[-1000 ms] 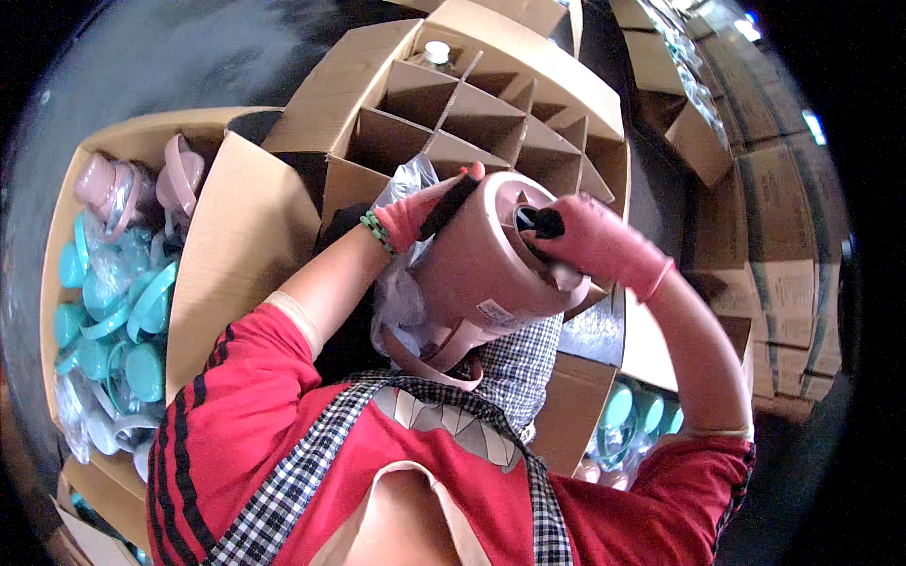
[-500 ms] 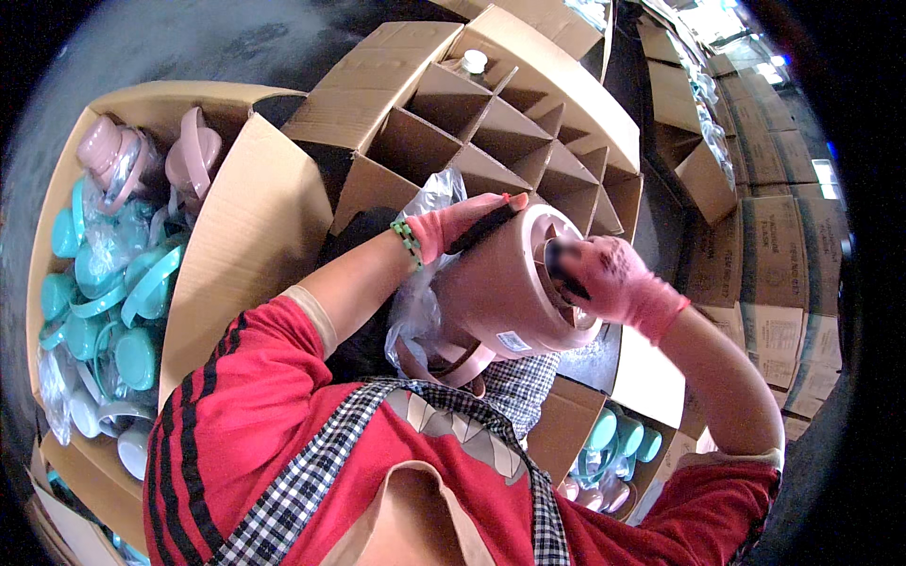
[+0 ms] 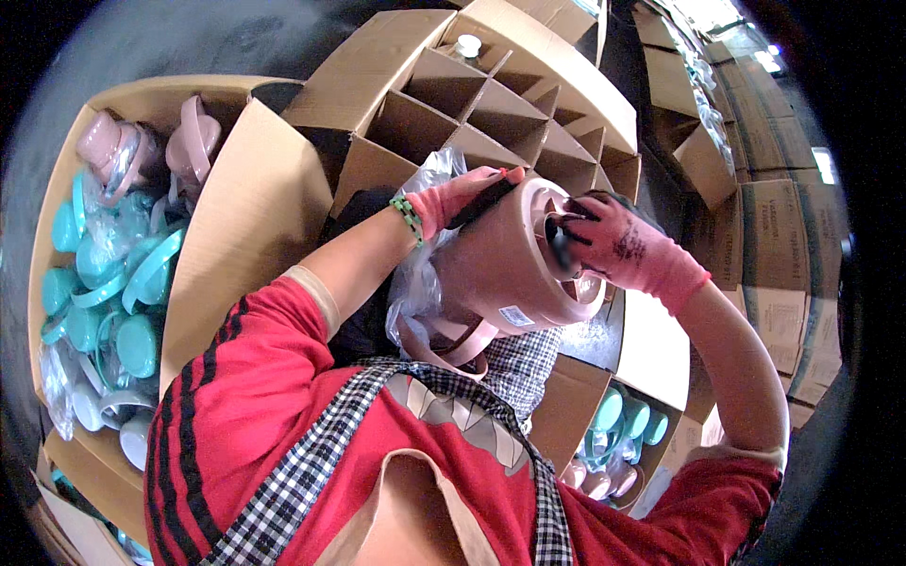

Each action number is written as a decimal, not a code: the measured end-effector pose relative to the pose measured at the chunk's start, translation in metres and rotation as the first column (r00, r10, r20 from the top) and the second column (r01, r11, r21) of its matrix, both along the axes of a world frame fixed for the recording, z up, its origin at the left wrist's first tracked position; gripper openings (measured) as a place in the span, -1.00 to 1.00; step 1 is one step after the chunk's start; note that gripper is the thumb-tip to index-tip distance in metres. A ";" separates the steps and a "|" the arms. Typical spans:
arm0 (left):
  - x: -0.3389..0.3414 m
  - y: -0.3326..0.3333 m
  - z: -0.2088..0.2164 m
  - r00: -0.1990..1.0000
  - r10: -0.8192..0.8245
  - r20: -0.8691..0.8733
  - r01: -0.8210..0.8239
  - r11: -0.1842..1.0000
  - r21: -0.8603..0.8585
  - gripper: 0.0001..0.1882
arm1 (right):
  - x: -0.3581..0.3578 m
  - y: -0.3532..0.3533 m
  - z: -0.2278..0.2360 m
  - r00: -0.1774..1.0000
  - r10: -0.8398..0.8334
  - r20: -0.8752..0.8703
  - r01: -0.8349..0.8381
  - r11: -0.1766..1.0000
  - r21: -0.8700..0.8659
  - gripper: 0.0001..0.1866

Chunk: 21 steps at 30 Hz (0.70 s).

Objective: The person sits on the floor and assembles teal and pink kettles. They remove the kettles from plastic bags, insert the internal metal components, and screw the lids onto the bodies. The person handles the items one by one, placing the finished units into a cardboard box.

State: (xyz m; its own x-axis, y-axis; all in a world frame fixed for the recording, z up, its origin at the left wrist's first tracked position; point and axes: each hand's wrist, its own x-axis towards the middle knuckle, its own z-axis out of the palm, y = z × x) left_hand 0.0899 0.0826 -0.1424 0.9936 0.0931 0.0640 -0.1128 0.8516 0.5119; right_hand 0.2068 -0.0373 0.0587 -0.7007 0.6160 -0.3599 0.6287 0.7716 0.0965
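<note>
A dusty-pink thermos jug (image 3: 477,259) lies tilted across my lap, its round base turned to the right and its handle (image 3: 448,354) low on the left. My left hand (image 3: 460,201), in a pink glove with a dark palm, grips the jug's upper side near the base. Crumpled clear plastic (image 3: 415,283) hangs around the jug's left end. At the recess in the base, the curled fingers of my gloved right hand (image 3: 618,243) close on a small dark thing that is blurred and partly covered.
An open carton with cardboard dividers (image 3: 510,113) stands ahead, with a white-capped bottle (image 3: 466,47) in a far cell. To the left, another carton (image 3: 241,226) holds teal and pink jug tops. Teal lids (image 3: 609,410) fill a box at lower right. Stacked cartons (image 3: 779,255) line the right.
My right hand has turned at the jug's base, its fingers now higher over the recess and its wrist farther right. My left hand keeps its hold on the jug.
</note>
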 end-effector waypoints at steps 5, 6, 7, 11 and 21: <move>-0.005 -0.005 0.009 0.996 0.083 -0.017 -0.082 0.996 0.037 -0.57 | -0.006 -0.014 -0.016 0.935 -0.348 -0.064 0.347 0.937 -0.029 -0.84; -0.003 -0.007 0.010 0.994 0.102 -0.025 -0.101 0.995 0.023 -0.57 | -0.013 -0.017 -0.015 0.829 -0.558 -0.035 0.554 0.828 -0.083 -0.85; 0.004 0.001 0.001 0.986 -0.126 0.111 0.141 0.981 -0.137 -0.56 | -0.012 -0.018 -0.027 0.772 -0.571 -0.279 0.579 0.813 -0.061 -0.78; 0.004 -0.003 0.011 0.993 0.027 -0.118 -0.022 0.999 0.045 -0.47 | -0.033 -0.014 -0.018 0.488 -0.863 -0.130 0.865 0.498 -0.063 -0.72; -0.041 -0.007 0.041 0.621 0.710 0.332 0.290 -0.602 0.744 -0.29 | -0.042 -0.070 -0.057 0.398 -0.673 -0.623 0.875 0.482 0.039 -0.34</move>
